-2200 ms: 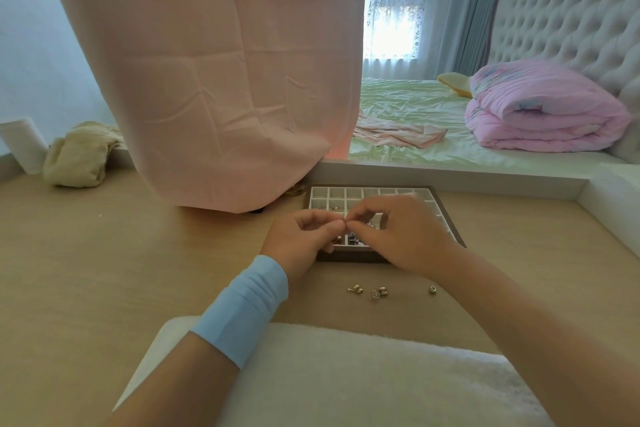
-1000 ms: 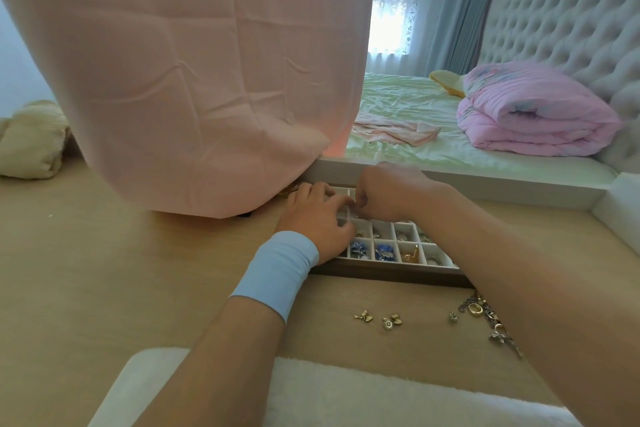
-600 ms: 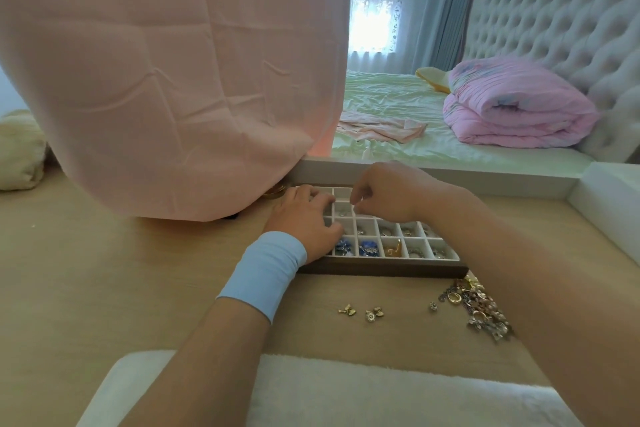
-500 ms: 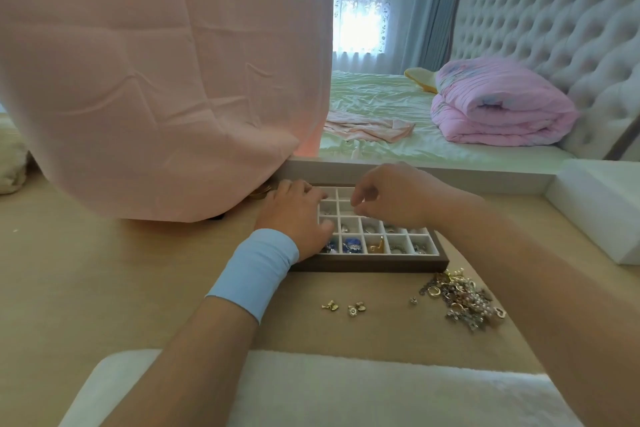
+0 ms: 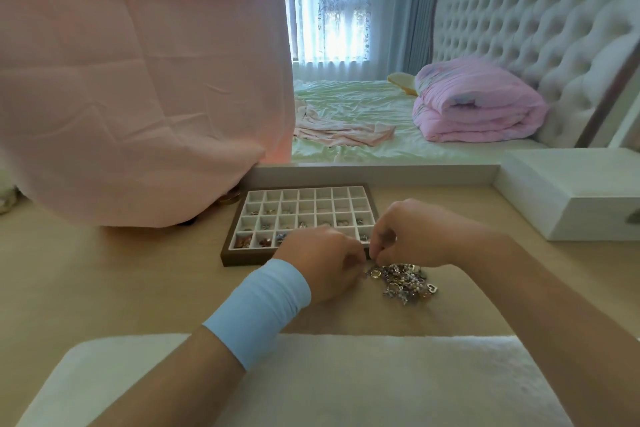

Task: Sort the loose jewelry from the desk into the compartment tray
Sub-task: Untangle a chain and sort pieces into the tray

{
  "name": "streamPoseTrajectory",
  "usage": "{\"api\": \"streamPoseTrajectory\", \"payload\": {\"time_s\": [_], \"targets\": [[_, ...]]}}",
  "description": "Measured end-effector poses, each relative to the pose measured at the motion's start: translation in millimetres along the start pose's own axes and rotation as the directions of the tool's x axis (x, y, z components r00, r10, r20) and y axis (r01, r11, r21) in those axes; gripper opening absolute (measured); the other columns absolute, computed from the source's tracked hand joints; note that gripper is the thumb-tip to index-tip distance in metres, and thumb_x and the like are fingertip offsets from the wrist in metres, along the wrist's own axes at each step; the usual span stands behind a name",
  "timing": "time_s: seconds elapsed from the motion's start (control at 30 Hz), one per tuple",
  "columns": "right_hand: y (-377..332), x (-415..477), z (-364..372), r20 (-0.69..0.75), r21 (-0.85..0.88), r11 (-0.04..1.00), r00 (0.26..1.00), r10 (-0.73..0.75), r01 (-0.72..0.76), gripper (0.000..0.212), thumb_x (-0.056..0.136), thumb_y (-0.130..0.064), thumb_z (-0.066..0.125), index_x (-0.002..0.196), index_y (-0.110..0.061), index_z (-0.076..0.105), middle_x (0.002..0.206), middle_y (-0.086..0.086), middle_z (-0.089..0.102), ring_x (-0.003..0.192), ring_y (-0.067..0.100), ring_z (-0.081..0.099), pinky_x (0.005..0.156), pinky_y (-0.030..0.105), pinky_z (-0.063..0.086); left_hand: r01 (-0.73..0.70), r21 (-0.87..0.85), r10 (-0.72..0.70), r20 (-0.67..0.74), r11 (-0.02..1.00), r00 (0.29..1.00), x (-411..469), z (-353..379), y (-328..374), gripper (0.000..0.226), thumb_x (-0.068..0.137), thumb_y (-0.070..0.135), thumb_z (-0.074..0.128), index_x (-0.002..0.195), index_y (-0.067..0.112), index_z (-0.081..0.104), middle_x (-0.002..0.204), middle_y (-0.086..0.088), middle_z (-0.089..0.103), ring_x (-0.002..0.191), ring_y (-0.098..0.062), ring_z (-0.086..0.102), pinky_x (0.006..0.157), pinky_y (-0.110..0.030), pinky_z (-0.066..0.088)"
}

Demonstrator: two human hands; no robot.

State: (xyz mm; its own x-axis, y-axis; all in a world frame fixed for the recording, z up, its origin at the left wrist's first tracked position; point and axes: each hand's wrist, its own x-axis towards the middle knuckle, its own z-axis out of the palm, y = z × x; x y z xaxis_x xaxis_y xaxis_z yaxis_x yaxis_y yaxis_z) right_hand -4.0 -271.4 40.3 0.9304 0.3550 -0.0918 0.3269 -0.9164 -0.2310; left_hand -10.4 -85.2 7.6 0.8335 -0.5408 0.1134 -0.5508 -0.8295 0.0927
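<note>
A brown compartment tray (image 5: 231,257) with white cells stands on the wooden desk, several front cells holding small pieces. Just right of its front corner lies a tangled pile of loose jewelry (image 5: 407,282) in gold and silver. My left hand (image 5: 325,265), with a light blue wristband, has its fingers curled at the pile's left edge. My right hand (image 5: 415,236) reaches down from above, fingertips pinched together at the same spot. Both pinch a small piece there, mostly hidden by the fingers. A gold ring (image 5: 374,273) lies just below them.
A pink cloth (image 5: 138,97) hangs over the desk behind and left of the tray. A white box (image 5: 568,199) sits at the right. A white fluffy cushion (image 5: 311,378) lies at the near edge. A raised white ledge (image 5: 381,170) bounds the desk's back, with a bed beyond.
Both hands came back from the tray's rear cells to the jewelry pile at its front right. The view swung to the right, and the few loose pieces near the front are now behind my left wrist.
</note>
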Motion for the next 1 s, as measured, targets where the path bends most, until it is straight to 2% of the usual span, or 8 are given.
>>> {"api": "streamPoseTrajectory", "payload": {"time_s": [0.07,0.2,0.4,0.57,0.67,0.83,0.9,1.0], "targets": [[0.3,0.8,2.3,-0.022,-0.052,0.999,1.0,-0.007,0.006,0.007,0.083,-0.033,0.075,0.087,-0.037,0.078,0.073,-0.019,0.057,0.074,0.005,0.056,0.06,0.021,0.041,0.007,0.018,-0.006,-0.037,1.0,0.999,-2.3,7.5,6.0,0.027,0.094,0.047,0.046,0.114,0.048,0.065,0.109,0.013,0.067,0.1,-0.015,0.061,0.08,-0.028,0.048],[-0.3,4.6,11.7,0.016,-0.064,0.998,1.0,-0.017,0.018,0.007,0.081,-0.036,0.077,0.087,-0.039,0.079,0.077,-0.017,0.062,0.078,0.01,0.063,0.062,0.024,0.049,0.037,0.017,-0.036,-0.078,0.999,0.996,-3.3,18.2,13.4,0.026,0.093,0.055,0.05,0.113,0.05,0.066,0.105,0.015,0.062,0.1,-0.011,0.06,0.072,-0.024,0.04],[7.7,6.0,5.2,-0.011,-0.021,1.0,1.0,-0.019,0.018,0.01,0.084,-0.031,0.077,0.092,-0.037,0.08,0.075,-0.019,0.054,0.073,0.005,0.056,0.061,0.023,0.043,0.077,0.039,-0.073,-0.11,0.996,0.991,-2.2,18.9,11.7,0.023,0.095,0.047,0.051,0.105,0.041,0.071,0.104,0.014,0.064,0.098,-0.012,0.06,0.071,-0.024,0.043],[16.5,3.4,0.0,-0.04,-0.068,0.995,0.996,0.074,-0.076,0.004,0.083,-0.033,0.078,0.086,-0.034,0.081,0.085,-0.017,0.07,0.083,0.009,0.065,0.069,0.026,0.054,0.05,0.041,-0.043,-0.161,0.998,0.986,-1.0,18.8,17.3,0.029,0.096,0.044,0.047,0.11,0.034,0.07,0.107,0.013,0.066,0.094,-0.01,0.061,0.072,-0.021,0.043],[15.4,3.6,1.5,-0.053,-0.081,0.993,0.995,0.083,-0.087,0.003,0.082,-0.034,0.078,0.084,-0.034,0.081,0.085,-0.016,0.073,0.082,0.009,0.066,0.067,0.024,0.052,0.044,0.023,-0.039,-0.161,0.999,0.986,-2.0,17.7,21.8,0.03,0.095,0.051,0.049,0.111,0.038,0.07,0.107,0.016,0.064,0.096,-0.009,0.06,0.069,-0.02,0.036],[14.9,1.6,0.0,-0.02,-0.08,0.994,0.997,0.073,-0.074,0.007,0.084,-0.034,0.077,0.089,-0.035,0.082,0.087,-0.018,0.073,0.084,0.007,0.066,0.069,0.025,0.055,0.028,0.059,-0.019,-0.158,0.998,0.987,-0.8,15.9,23.1,0.027,0.099,0.037,0.046,0.11,0.034,0.07,0.107,0.012,0.064,0.094,-0.011,0.06,0.067,-0.021,0.034],[14.9,1.6,0.2,-0.008,-0.058,0.997,0.999,0.052,-0.052,0.008,0.083,-0.036,0.077,0.09,-0.037,0.081,0.083,-0.019,0.069,0.081,0.007,0.064,0.068,0.026,0.054,0.029,0.038,-0.023,-0.138,0.999,0.99,-1.1,16.8,21.3,0.028,0.1,0.038,0.044,0.114,0.032,0.068,0.112,0.011,0.063,0.097,-0.012,0.061,0.07,-0.02,0.037],[14.6,3.5,0.3,-0.008,0.01,1.0,1.0,0.001,-0.001,0.014,0.082,-0.038,0.079,0.096,-0.04,0.079,0.075,-0.018,0.058,0.071,0.002,0.055,0.061,0.023,0.043,0.064,-0.036,-0.068,-0.108,0.997,0.992,-1.6,14.3,16.0,0.024,0.1,0.039,0.044,0.11,0.03,0.064,0.112,0.011,0.06,0.097,-0.012,0.059,0.075,-0.022,0.041]]}}
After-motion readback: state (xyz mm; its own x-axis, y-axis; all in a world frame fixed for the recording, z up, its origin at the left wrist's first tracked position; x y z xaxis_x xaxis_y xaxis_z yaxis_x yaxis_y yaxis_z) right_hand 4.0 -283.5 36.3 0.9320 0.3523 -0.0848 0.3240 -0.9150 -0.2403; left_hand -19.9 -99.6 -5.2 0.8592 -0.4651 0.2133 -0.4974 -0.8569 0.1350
